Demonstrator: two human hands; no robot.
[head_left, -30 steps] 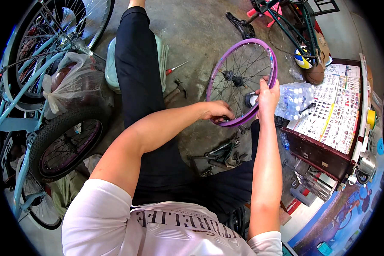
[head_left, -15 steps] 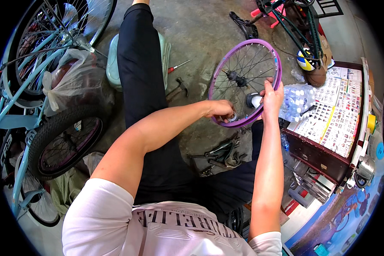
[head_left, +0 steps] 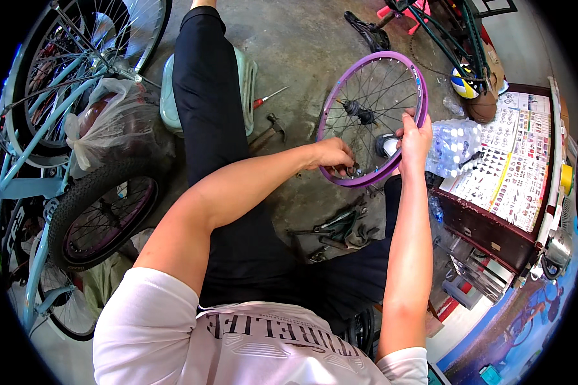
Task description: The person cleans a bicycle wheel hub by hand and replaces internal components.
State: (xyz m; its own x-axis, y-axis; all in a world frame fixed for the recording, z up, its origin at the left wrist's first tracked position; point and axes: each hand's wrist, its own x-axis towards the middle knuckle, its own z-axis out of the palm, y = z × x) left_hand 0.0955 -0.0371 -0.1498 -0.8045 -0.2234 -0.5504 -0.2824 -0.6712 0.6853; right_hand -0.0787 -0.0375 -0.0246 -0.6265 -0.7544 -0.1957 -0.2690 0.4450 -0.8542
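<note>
A purple bicycle wheel rim [head_left: 392, 172], laced with dark spokes to a black hub [head_left: 359, 113] and without a tyre, is held tilted in front of me. My right hand [head_left: 415, 136] is closed around the rim's right side. At the rim's near edge, my left hand [head_left: 331, 154] has its fingers pinched on a small round metal spoke wrench [head_left: 353, 170] by the spoke ends. The fingers partly cover that wrench. Behind the rim, part of my shoe [head_left: 387, 145] shows through the spokes.
A hammer [head_left: 275, 124] and screwdriver [head_left: 270, 97] lie beside my left leg, near a pale green stool [head_left: 168, 102]. More tools [head_left: 340, 226] sit between my legs. Bicycles and a fat tyre [head_left: 70, 192] crowd the left. Rightward are wrapped bottles [head_left: 455, 144] and a dark red cabinet [head_left: 488, 221].
The wheel has turned slightly in its tilt, its near edge a little higher. The left fingers have rotated at the rim, and the small round wrench now appears darker. My right grip stays.
</note>
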